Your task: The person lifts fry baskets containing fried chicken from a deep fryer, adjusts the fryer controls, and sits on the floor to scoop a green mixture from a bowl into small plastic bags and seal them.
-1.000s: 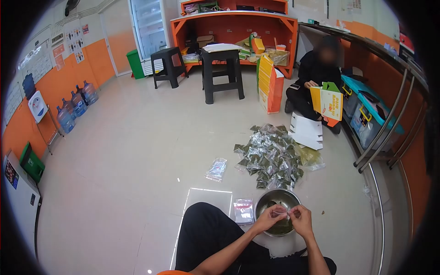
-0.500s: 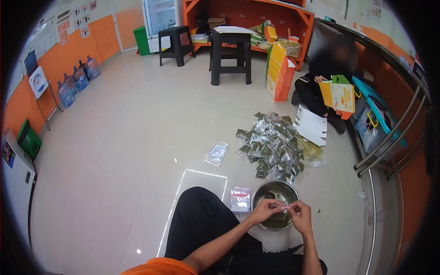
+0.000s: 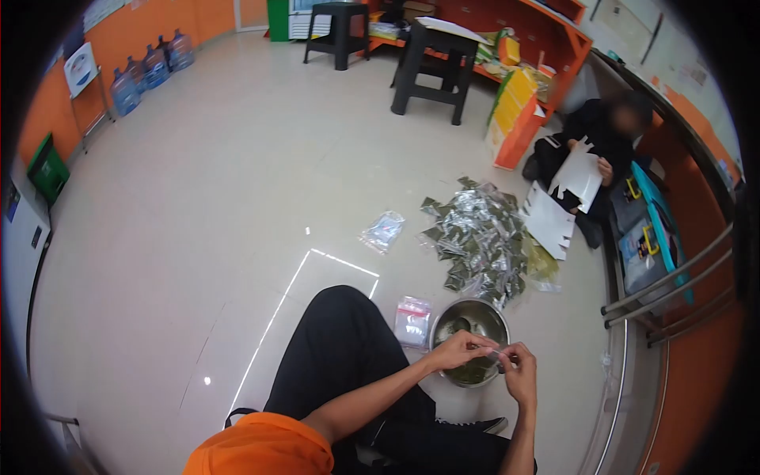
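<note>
My left hand (image 3: 463, 350) and my right hand (image 3: 518, 372) meet over the right side of a steel bowl (image 3: 437, 331). Both hands pinch a small clear plastic bag (image 3: 495, 355) between their fingertips; most of it is hidden by the fingers. Inside the bowl lie dark green contents (image 3: 475, 372) and what looks like a round-ended spoon (image 3: 461, 324). A stack of flat zip bags (image 3: 412, 321) with a red stripe rests on the floor left of the bowl. Beyond it is a large heap of filled bags (image 3: 479, 237) with green-brown contents.
Another clear packet (image 3: 384, 231) lies on the tiled floor. At the right, a seated person (image 3: 590, 142) holds a white cardboard piece (image 3: 580, 176); a second flat carton (image 3: 548, 222) lies nearby. Metal rails (image 3: 673, 277) run along the right. Black stools (image 3: 435, 71) stand farther back.
My view has tilted and shifted. My hands stay together over the bowl, still pinching the bag. The other person's carton has turned from its printed side to its white side.
</note>
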`<state>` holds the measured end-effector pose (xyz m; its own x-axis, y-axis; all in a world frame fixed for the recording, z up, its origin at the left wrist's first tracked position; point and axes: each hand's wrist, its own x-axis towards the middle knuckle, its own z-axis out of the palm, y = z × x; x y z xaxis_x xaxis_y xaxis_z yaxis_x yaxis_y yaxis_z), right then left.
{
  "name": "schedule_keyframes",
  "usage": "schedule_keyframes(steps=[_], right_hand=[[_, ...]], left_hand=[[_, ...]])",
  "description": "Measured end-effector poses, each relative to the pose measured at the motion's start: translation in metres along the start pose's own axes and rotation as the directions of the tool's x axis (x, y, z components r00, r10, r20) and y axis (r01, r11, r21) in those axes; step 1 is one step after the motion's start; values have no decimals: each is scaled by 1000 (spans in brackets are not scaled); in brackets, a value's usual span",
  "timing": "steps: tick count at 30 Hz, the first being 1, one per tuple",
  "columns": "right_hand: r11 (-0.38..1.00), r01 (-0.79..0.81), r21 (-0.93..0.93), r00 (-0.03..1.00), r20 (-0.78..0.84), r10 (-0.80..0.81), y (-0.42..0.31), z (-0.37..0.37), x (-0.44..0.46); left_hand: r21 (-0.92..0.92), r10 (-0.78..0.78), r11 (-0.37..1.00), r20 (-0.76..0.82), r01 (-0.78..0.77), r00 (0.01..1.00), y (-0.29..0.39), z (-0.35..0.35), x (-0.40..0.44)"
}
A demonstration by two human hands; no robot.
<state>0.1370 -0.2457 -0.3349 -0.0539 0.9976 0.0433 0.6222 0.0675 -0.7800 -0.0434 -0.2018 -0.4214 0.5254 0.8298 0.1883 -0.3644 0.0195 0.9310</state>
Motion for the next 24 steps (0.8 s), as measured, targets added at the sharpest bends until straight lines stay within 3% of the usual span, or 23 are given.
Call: schedule_keyframes(steps=[3,4,5,7,13,14,24], right_hand=[[995,-73,63,997,25,72,2,-6,-1],[985,-121,122,992,41,117,4,-6,-1],[978,-145,147,989,56,139,3,-7,-3],[962,-182,201,982,81,169,-1,-10,-3],[990,-139,24,988,67,137,-5,-17,-2],[994,-112,-13,992,53,112,-4,-19,-2],[977,-209,39,974,99,204,-2,-21,-3]], left_hand=[[64,-55,996,-33,57,998,-2,-4,0],[172,22,985,-60,-11,998,-5,-5,0],[185,3,983,-94,14,996,-5,-3,0],[214,-138,966,-54,146,989,-12,-5,4],[94,-47,994,-6,47,999,15,-1,0],[34,-99,995,-7,99,995,14,-3,1],[115,-43,992,-23,45,999,3,-5,3]])
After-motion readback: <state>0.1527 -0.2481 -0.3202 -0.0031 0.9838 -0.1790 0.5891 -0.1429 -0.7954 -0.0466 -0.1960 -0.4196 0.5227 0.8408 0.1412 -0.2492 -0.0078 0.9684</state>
